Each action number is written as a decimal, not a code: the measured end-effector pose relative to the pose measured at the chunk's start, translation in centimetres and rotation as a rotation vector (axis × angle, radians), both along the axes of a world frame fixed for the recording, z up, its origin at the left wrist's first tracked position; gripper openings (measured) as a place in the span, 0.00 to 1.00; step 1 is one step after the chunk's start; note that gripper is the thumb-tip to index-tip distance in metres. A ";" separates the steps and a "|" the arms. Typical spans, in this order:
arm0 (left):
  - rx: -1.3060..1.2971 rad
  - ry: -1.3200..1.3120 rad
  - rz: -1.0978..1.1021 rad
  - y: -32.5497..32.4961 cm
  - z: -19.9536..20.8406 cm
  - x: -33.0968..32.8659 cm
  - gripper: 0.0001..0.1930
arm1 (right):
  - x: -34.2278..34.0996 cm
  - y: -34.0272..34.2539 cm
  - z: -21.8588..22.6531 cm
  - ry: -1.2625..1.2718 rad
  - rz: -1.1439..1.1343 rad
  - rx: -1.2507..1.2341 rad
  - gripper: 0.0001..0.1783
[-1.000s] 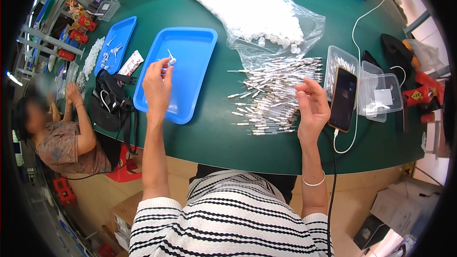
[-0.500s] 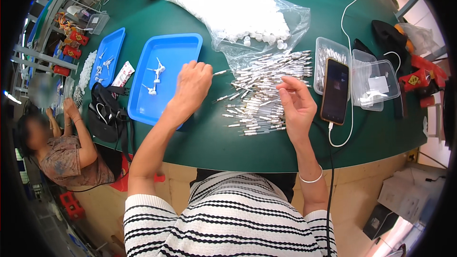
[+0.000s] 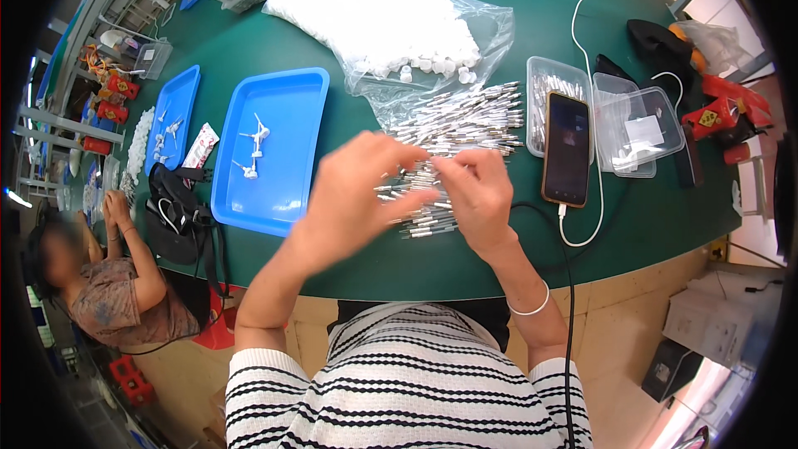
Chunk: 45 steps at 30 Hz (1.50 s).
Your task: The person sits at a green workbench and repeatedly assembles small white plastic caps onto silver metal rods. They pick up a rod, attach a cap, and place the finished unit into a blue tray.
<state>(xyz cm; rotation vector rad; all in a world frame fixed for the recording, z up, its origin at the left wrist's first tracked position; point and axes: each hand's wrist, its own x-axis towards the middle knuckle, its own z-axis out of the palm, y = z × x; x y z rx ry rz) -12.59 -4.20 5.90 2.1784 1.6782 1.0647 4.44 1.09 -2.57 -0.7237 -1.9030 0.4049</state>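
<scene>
My left hand (image 3: 353, 195) hangs over the near left side of a pile of thin silver-and-clear rods (image 3: 470, 116), slightly blurred, its thumb and fingers spread apart with nothing visible between them. Close on its right is my right hand (image 3: 480, 197), thumb and fingertips pinched together; whatever they grip is too small to make out. Left of the hands, a blue tray (image 3: 287, 187) carries a few small white pieces with thin rods (image 3: 258, 137). Behind the pile, a large clear bag of white caps (image 3: 374, 17) lies with its mouth toward me, some caps loose at its opening.
At right, a phone (image 3: 566, 150) on a white cable leans over a clear box of rods (image 3: 536, 108); more clear containers (image 3: 665, 129) stand beside it. A black bag (image 3: 179, 220) and a second blue tray (image 3: 184, 91) lie left. A co-worker (image 3: 125, 291) sits at far left.
My left hand has come away from the blue tray, rightward and nearer me, to the rod pile. My right hand has moved left, its fingers now pinched. The whole view has shifted slightly.
</scene>
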 end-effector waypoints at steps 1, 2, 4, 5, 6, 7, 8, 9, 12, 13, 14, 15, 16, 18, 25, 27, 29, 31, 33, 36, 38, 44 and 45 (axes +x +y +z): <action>-0.080 -0.171 0.048 1.0 -0.1 -1.2 0.05 | 0.2 0.1 0.3 0.085 0.005 -0.133 0.15; -0.163 -0.344 0.099 2.3 -0.6 -2.1 0.04 | 0.3 0.2 0.5 0.167 0.011 -0.270 0.14; -0.096 -0.187 0.192 6.3 -2.4 -3.0 0.05 | 0.5 0.7 0.9 0.349 0.112 -0.496 0.10; -0.026 -0.008 0.190 8.2 -4.3 -3.5 0.05 | 0.4 0.8 0.5 0.464 0.171 -0.579 0.09; 0.049 0.166 0.180 10.1 -6.4 -3.9 0.04 | 0.3 1.0 0.2 0.577 0.225 -0.656 0.08; 0.040 0.266 0.197 11.3 -7.8 -4.3 0.04 | 0.3 0.9 0.2 0.634 0.255 -0.746 0.07; 0.029 0.365 0.210 12.3 -8.9 -4.5 0.04 | 0.3 0.9 0.1 0.660 0.271 -0.788 0.07; 0.018 0.466 0.224 13.0 -9.7 -4.8 0.04 | 0.3 0.9 0.1 0.685 0.289 -0.831 0.07; -0.006 0.407 0.271 13.7 -9.8 -4.5 0.04 | 0.6 1.0 0.0 0.724 0.299 -0.941 0.10; 0.042 0.392 0.245 13.8 -9.5 -4.5 0.04 | 0.6 1.1 -0.1 0.758 0.320 -0.947 0.10; 0.044 0.305 0.240 13.4 -9.1 -4.5 0.04 | 0.6 1.2 -0.2 0.793 0.344 -0.952 0.11; 0.046 0.218 0.238 12.7 -8.7 -4.5 0.04 | 0.6 1.1 -0.4 0.839 0.380 -1.014 0.12; 0.051 0.130 0.231 12.1 -7.8 -4.0 0.03 | 0.7 1.3 -0.5 0.863 0.391 -1.037 0.12; -0.131 -0.271 0.201 9.4 -6.6 -2.5 0.02 | 0.8 1.3 -0.8 0.914 0.411 -1.086 0.11; -0.463 -1.111 0.012 1.2 -7.3 1.9 0.06 | 0.4 1.0 -0.7 0.927 0.482 -1.038 0.09; -0.476 -1.201 0.023 1.1 -7.3 2.8 0.07 | 0.4 1.0 -0.6 0.906 0.484 -1.014 0.09; -0.446 -1.259 0.025 1.2 -6.8 3.3 0.08 | 0.4 0.9 -0.5 0.903 0.488 -0.984 0.09; -0.430 -1.272 0.019 1.4 -6.8 3.4 0.08 | 0.3 0.9 -0.8 0.918 0.496 -0.963 0.09; -0.417 -1.276 0.017 1.6 -6.9 3.5 0.08 | 0.3 1.0 -0.8 0.921 0.501 -0.963 0.08; -0.400 -1.285 0.023 1.7 -7.2 3.6 0.07 | 0.3 1.0 -0.9 0.913 0.500 -0.954 0.08; -0.386 -1.308 0.035 1.8 -7.2 3.7 0.08 | 0.3 1.1 -0.9 0.910 0.495 -0.952 0.08; -0.326 -1.308 0.034 1.9 -7.6 3.9 0.07 | 0.2 0.9 -0.7 0.943 0.489 -0.985 0.09; -0.315 -1.317 0.039 1.8 -7.6 4.1 0.07 | 0.1 0.8 -0.7 0.957 0.489 -0.995 0.09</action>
